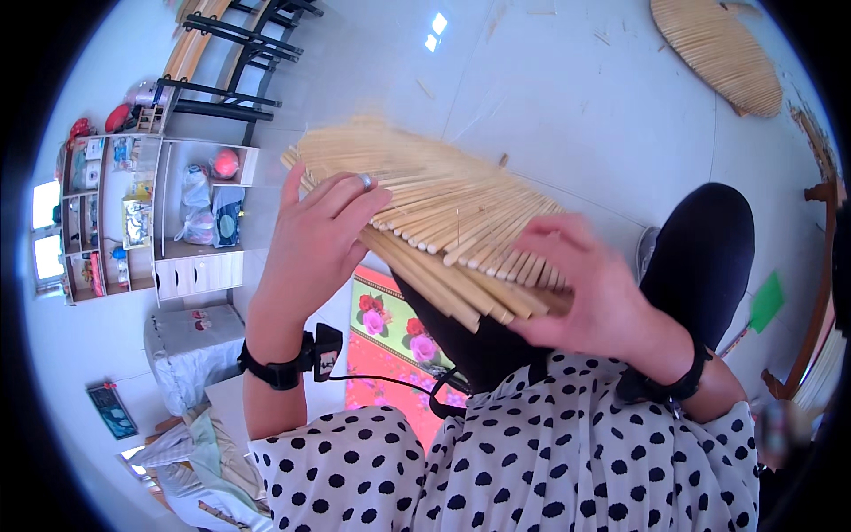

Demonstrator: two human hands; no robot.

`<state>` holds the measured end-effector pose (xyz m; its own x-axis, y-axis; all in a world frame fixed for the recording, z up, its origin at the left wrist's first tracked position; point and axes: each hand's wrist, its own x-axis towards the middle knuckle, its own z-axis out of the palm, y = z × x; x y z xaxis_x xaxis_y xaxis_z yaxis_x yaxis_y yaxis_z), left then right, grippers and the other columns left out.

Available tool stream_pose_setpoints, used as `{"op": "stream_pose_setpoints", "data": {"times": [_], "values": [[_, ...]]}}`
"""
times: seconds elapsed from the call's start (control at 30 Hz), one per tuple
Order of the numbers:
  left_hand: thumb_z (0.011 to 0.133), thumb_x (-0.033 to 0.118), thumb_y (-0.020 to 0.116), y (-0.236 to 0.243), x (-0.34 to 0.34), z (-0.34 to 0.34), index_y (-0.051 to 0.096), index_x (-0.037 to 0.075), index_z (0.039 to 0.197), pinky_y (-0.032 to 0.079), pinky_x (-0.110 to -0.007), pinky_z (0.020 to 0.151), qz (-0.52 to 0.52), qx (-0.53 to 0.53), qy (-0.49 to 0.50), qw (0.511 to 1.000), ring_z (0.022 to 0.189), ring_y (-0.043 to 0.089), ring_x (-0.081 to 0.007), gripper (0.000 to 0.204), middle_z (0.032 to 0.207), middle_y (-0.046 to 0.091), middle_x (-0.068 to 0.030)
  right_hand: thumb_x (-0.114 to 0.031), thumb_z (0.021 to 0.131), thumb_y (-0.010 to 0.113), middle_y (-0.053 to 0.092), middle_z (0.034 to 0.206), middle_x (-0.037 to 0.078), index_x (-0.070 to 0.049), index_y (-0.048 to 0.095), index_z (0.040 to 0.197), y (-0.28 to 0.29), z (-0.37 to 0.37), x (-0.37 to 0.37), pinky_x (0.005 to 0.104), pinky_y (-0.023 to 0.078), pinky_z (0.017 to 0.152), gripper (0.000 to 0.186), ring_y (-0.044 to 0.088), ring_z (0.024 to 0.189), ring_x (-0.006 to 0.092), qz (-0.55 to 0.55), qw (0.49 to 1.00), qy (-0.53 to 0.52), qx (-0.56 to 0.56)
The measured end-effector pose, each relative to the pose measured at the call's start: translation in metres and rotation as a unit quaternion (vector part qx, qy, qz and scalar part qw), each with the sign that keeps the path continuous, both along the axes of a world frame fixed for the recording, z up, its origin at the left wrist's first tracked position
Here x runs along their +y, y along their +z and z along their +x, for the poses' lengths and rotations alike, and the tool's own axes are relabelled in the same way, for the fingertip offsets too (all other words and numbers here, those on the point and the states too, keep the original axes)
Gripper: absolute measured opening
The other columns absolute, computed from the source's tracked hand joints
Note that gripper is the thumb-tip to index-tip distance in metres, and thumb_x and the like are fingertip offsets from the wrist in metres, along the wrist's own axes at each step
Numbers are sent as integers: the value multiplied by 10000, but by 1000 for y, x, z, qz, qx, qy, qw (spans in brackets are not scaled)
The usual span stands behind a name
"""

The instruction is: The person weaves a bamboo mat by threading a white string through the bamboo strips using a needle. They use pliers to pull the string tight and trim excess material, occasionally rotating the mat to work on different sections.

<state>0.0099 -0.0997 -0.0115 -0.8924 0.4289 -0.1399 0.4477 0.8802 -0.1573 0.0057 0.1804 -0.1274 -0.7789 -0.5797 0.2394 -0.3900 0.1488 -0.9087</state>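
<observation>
A fan-like piece of pale reed sticks, laid side by side, lies across my lap with flatter tan strips under its near edge; its far part is blurred. My left hand is closed on its left end, fingers curled over the top, a silver ring on one finger. My right hand grips the right end, fingers bent over the stick tips and thumb low by the strips; it is slightly blurred.
Another round reed piece lies on the tiled floor at back right. Folded black-legged furniture, shelves and a covered box stand left. A flowered mat lies below; a green fly swatter is at right.
</observation>
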Motion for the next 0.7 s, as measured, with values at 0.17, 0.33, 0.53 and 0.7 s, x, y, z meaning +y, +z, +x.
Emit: {"op": "stream_pose_setpoints", "data": {"times": [0.17,0.33,0.53,0.7], "values": [[669,4,698,-18,-15,-5,569,108,1093,467,-419,833,99,74,-16,992,906,618,-281,455,980,630,-63,-140,691,784,550,1178,192,-11,604,1127,17,-33,9,393,503,894,489,584,1051,348,75,971,-175,142],[767,52,671,-36,2,-22,566,76,1085,504,-381,653,159,107,12,981,809,632,-330,336,956,658,-106,-58,758,702,602,1085,153,-19,608,1115,24,-45,16,338,505,774,371,611,959,272,29,937,-313,153],[829,135,627,-44,43,-76,587,78,1005,502,-433,650,173,166,65,969,777,644,-321,190,904,668,-102,-94,815,664,670,774,94,-7,692,908,21,-68,4,290,498,613,131,631,699,150,-33,958,-281,46],[802,91,600,-45,72,-100,585,57,952,512,-447,624,191,233,97,949,719,644,-337,155,816,662,-113,-334,902,609,681,920,75,34,639,1105,47,-104,-10,285,524,670,421,635,841,149,-85,960,-212,-161]]}}
